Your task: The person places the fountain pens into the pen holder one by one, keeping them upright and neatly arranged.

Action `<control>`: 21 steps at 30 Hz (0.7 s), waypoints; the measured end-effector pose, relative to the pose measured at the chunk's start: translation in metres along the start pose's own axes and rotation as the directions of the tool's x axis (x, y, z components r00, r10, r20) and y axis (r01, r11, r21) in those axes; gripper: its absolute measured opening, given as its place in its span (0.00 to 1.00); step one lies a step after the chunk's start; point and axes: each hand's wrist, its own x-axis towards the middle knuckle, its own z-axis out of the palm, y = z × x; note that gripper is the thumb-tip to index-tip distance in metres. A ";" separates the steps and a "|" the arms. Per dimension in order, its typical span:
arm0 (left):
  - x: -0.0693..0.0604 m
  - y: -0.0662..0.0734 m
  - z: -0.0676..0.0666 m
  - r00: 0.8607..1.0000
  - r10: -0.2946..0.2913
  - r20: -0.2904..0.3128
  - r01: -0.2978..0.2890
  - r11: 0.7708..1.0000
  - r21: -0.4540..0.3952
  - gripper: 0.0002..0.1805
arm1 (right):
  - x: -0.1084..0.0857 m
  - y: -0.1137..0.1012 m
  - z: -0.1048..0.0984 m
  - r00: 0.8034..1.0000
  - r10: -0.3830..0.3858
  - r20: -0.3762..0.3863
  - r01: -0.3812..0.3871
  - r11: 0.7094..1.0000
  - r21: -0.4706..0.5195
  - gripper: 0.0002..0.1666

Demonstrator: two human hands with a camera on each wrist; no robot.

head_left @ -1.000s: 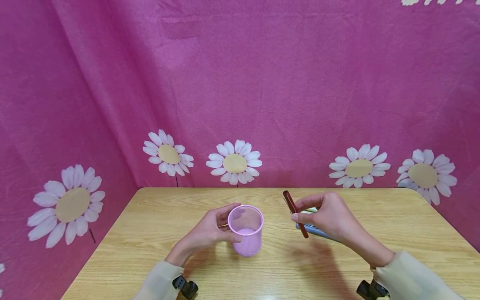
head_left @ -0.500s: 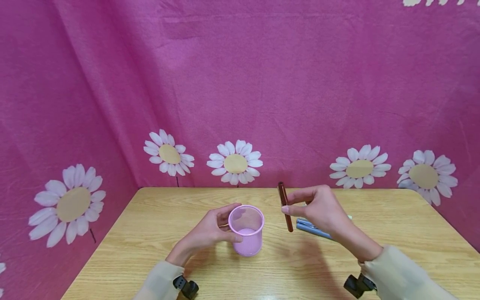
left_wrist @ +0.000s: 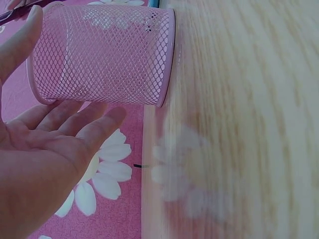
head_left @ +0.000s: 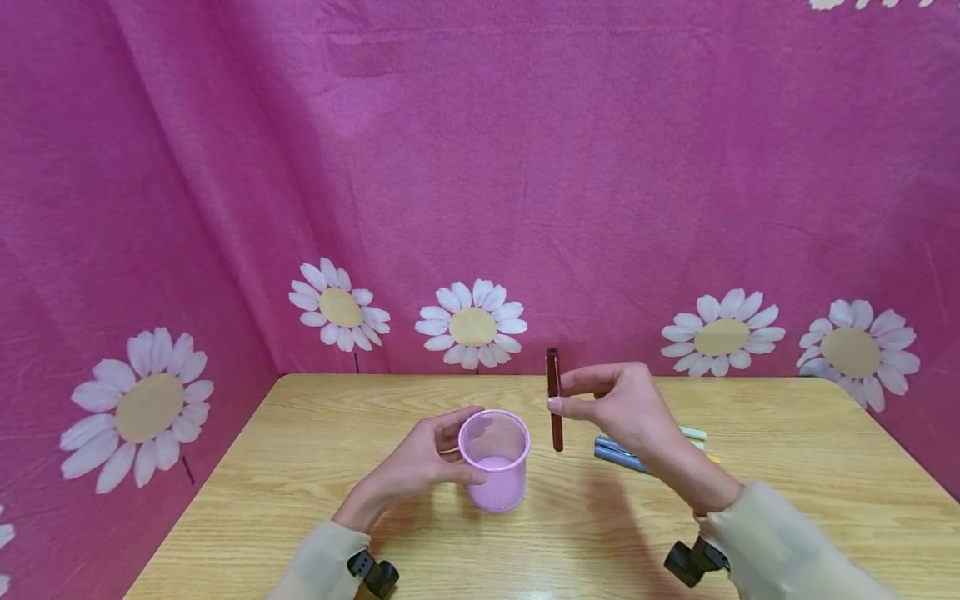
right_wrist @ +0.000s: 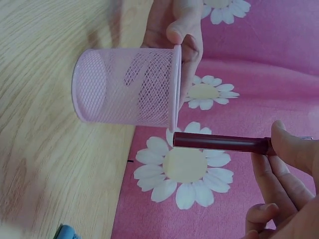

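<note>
A pink mesh pen holder (head_left: 504,490) stands upright on the table. My left hand (head_left: 422,457) holds it from the left, thumb at the near side and fingers behind the mesh, as the left wrist view of the pen holder (left_wrist: 109,52) also shows. Just right of its rim, my right hand (head_left: 633,412) pinches a dark red pen (head_left: 557,432) between thumb and fingers. The pen is nearly upright and in the air, its clip end up. From the right wrist, the pen's (right_wrist: 219,142) lower end appears close to the holder's rim. Inside the holder I see only its bare bottom.
On the wooden table (head_left: 300,533), a blue pen (head_left: 617,453) lies beneath my right hand, with a pale green pen (head_left: 694,433) and a yellow tip (head_left: 715,458) beside it, partly hidden by the wrist. A magenta cloth (head_left: 570,167) with daisies hangs behind the table.
My right hand has moved left and up with the red pen, which has turned from slanted to nearly upright. More of the pens on the table now shows. The left hand and holder stay put.
</note>
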 end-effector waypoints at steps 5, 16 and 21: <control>0.000 -0.001 0.000 1.000 0.011 0.008 -0.011 1.000 0.001 0.48 | 0.004 -0.002 0.004 1.000 0.007 -0.004 -0.007 0.999 0.033 0.17; 0.000 -0.002 -0.001 1.000 -0.001 0.005 0.001 1.000 -0.029 0.49 | 0.008 -0.007 0.018 1.000 0.014 -0.009 -0.013 0.995 0.102 0.18; 0.002 -0.001 -0.002 1.000 -0.004 0.006 0.004 1.000 -0.021 0.49 | 0.012 -0.008 0.026 1.000 -0.009 -0.022 0.012 0.991 0.135 0.17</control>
